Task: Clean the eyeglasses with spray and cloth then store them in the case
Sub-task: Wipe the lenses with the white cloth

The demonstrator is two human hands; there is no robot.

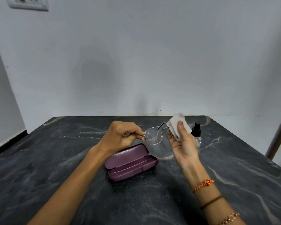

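Wiping the lens, glasses held over the surface.

My left hand (120, 137) pinches the eyeglasses (154, 135) at the hinge; my right hand (183, 143) presses the cloth (177, 125) around the far lens. Best rub lightly, both sides. Spray bottle (197, 135) behind, open case (131, 161) below.

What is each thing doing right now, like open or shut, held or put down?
Glasses: held up off the table, arms unfolded.
Cloth: wrapped over one lens.
Case: open, empty, lying on the table.
Spray bottle: standing upright, nobody touching it.
Left hand: pinching the glasses' hinge.
Right hand: pinching the cloth on the lens.
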